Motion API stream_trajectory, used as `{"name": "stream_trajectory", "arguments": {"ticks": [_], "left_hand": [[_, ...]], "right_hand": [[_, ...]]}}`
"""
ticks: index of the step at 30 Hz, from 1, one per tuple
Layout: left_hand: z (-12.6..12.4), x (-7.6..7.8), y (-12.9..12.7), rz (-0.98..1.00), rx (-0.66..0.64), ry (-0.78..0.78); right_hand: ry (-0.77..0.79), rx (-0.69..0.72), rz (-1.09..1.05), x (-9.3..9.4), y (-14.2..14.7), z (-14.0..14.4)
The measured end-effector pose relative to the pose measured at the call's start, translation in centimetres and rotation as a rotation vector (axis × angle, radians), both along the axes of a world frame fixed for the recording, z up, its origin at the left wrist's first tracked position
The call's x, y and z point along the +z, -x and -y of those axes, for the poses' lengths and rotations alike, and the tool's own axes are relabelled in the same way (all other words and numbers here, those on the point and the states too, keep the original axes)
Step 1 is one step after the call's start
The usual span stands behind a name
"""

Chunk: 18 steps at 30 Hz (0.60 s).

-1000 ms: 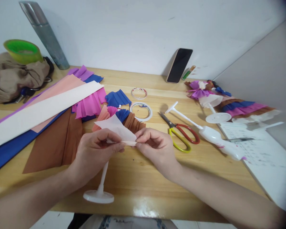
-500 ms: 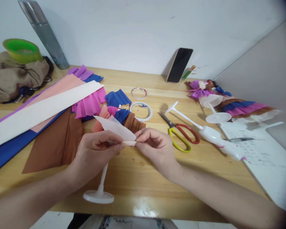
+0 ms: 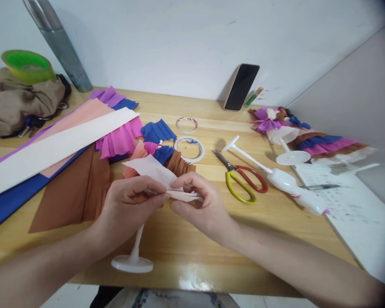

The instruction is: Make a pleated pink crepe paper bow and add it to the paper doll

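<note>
A thin whitish paper sheet (image 3: 155,169), likely crepe, is held up over the table with a folded strip along its lower edge. My left hand (image 3: 133,203) pinches that edge between thumb and fingertips. Around the strip's right end, my right hand (image 3: 205,205) has thumb and index finger apart, the index tip touching the paper. Below my left hand stands a white plastic stand (image 3: 132,263), its top hidden by the hand. Just behind the sheet lie gathered paper pieces in salmon, blue (image 3: 163,155) and brown (image 3: 179,164).
Scissors (image 3: 240,179) and a white doll-like figure (image 3: 295,188) lie right. Two tape rolls, the nearer one white (image 3: 202,150), lie mid-table. Paper strips (image 3: 60,147) cover the left. A phone (image 3: 242,87) leans on the wall; a ruffled paper dress (image 3: 330,143) lies far right.
My right thumb and index finger have come apart from their pinch on the strip, and the folded end now shows between them. My left hand keeps its pinch in place.
</note>
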<state>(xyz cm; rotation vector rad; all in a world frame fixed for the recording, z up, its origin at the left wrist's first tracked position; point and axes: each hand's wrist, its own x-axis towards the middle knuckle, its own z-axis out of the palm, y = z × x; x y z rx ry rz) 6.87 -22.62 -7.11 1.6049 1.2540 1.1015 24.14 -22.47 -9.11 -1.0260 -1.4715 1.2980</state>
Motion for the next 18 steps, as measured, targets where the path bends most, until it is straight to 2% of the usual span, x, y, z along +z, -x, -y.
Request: {"name": "stream_trajectory", "arguments": {"ticks": [3, 6, 14, 18], "left_hand": [[0.02, -0.02, -0.02, -0.033, -0.018, -0.039], [0.06, -0.17, 0.0, -0.045, -0.02, -0.033], [0.12, -0.21, -0.1, 0.129, 0.014, 0.07], [0.28, -0.08, -0.06, 0.034, 0.052, -0.042]], "right_hand": [[0.024, -0.022, 0.014, 0.11, 0.18, -0.02], [0.112, -0.01, -0.022, 0.27, 0.18, -0.04], [0.134, -0.078, -0.017, 0.32, -0.06, -0.26], [0.135, -0.099, -0.017, 0.26, -0.05, -0.35]]}}
